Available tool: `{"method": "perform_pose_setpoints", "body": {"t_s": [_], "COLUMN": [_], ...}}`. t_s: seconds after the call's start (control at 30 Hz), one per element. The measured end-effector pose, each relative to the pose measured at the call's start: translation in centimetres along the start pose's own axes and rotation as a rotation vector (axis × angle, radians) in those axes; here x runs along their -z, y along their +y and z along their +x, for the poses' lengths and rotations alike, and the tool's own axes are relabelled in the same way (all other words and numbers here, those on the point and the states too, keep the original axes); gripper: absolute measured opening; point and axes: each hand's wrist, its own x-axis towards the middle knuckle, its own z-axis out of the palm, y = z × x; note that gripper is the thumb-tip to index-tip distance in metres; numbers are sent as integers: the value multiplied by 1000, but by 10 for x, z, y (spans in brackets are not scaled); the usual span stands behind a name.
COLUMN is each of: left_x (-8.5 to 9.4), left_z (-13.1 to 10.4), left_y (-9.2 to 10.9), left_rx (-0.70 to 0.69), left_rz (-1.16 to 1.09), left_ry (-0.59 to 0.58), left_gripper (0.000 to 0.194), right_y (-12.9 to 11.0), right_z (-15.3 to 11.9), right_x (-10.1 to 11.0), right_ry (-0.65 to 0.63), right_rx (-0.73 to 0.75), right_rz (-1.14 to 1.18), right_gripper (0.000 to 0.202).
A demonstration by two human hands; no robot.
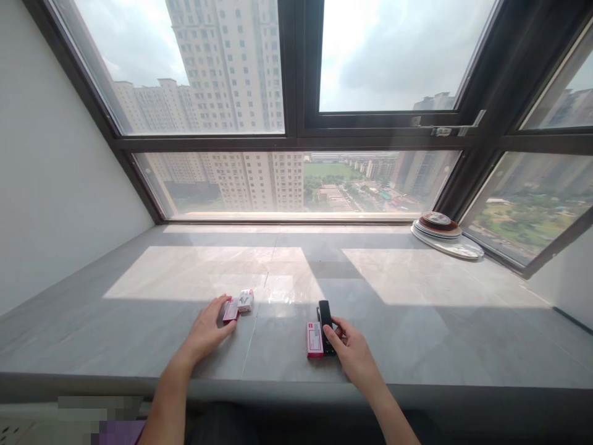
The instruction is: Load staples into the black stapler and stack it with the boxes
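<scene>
The left hand rested on the near left part of the pale windowsill, thumb and fingers clamped on the near and far ends of a small pink box. Just to the right of that box, so close that a touch could not be told, stood a small white box.

The right hand had its fingers closed on a black stapler, the thumb over the top and the other fingers along the right side, partly hidden. The stapler lay lengthwise, one end toward the window, alongside a red-and-white box on its left. The two hands were well apart, with bare stone between them and a shiny patch farther back; whether that was clear plastic or glare could not be told.

In the far right corner of the windowsill sat a stack of plates, near the dark frame. Sunlight fell in broad patches across the stone, and beyond the glass stood tall buildings.
</scene>
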Motion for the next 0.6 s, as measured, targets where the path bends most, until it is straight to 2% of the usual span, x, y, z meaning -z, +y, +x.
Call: {"method": "perform_pose_setpoints", "body": {"t_s": [0.1, 0.17, 0.23, 0.3, 0.37, 0.43, 0.5, 0.6], "left_x": [5, 5, -1, -13, -27, -42, -53, -63], "left_z": [-25, -40, -50, -55, -56, -53, -51, -50], "left_y": [13, 37, 72, 112, 150, 179, 196, 205], "left_rx": [-48, -49, -56, -125, -201, -255, -286, -325], "left_rz": [-65, -135, -238, -337, -392, -429, -450, -447], "left_ry": [-22, -24, -39, -73, -113, -178, -233, -247], "left_gripper": [62, 56, 51, 50, 53, 59, 63, 69], "right_y": [-2, -3, -3, -4, -4, -4, -4, -5], "right_z": [-1, -2, -3, -4, -4, -3, -2, -2], "right_x": [0, 1, 1, 1, 1, 1, 1, 2], "right_ry": [-2, -6, -6, 4, 15, 20, 14, 10], "right_rx": [-16, -20, -18, -16, -7, 6, 18, 21], "right_rz": [-10, -20, -28, -34, -43, -57, -69, -67], "right_gripper": [60, 60, 62, 64, 65, 64, 63, 62]}}
